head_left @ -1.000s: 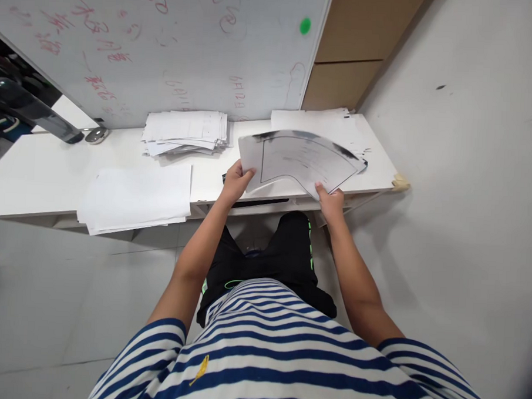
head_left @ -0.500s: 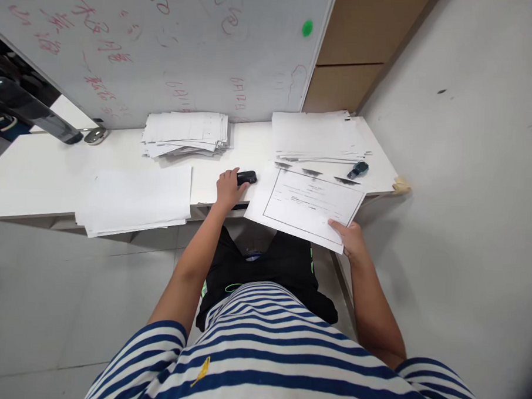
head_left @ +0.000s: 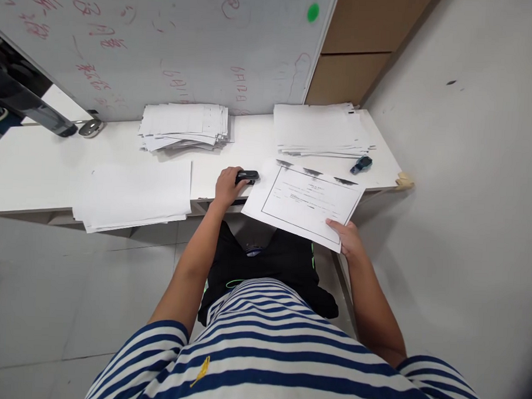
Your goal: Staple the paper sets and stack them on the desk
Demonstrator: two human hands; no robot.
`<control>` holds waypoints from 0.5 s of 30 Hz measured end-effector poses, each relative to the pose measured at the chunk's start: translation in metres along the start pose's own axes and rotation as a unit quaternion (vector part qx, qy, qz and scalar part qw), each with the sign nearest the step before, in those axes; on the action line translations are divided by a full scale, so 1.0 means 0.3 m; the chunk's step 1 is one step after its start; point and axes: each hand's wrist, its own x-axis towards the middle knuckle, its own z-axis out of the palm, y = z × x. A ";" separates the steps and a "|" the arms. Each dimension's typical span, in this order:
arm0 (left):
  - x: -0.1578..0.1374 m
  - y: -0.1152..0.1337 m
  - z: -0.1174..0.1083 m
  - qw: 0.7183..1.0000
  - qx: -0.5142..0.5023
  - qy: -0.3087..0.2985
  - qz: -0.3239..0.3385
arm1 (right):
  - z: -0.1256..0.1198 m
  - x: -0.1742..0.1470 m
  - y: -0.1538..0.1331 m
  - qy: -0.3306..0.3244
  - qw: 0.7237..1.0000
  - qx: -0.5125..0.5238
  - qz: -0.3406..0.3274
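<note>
Far off to the left, a dark bottle [head_left: 41, 108] is seen at a slant, and a small shiny round thing [head_left: 91, 128] is set just beside its end. Behind the white desk [head_left: 24, 171], a whiteboard [head_left: 189, 43] is covered with red writing. Some blank papers [head_left: 134, 191] are laid on the left part of the desk, with their near edge poked out over the front. Past them, close to the board, a messy pile of papers [head_left: 183, 125] is stacked.

Next, a black stapler [head_left: 248, 176] is held at its left end by the left hand [head_left: 228, 187], with the thumb and fingers bent around it. Its right end is put right at the left edge of a printed sheet [head_left: 305, 207]; whether the paper is tucked inside cannot be told. The sheet is tilted across the front of the desk, and its near side is held out over the legs. A black box is printed on it, and three dark marks are shown along its far edge.

Behind it, another paper pile [head_left: 319, 128] is stacked. The sheet's near right corner is pinched by the right hand [head_left: 350, 237], thumb on top. Farther back, a small dark blue thing [head_left: 361, 165] is left on the desk.
</note>
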 end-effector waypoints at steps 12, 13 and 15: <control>0.025 0.004 -0.079 0.995 -0.025 -0.093 0.005 | 0.052 0.020 0.009 -0.052 0.998 -0.020 0.022; 0.034 0.010 -0.100 0.993 -0.023 -0.116 0.002 | 0.050 0.019 0.008 -0.052 0.998 -0.020 0.026; 0.057 0.030 -0.138 0.987 -0.025 -0.158 -0.014 | 0.045 0.019 0.008 -0.051 0.998 -0.018 0.031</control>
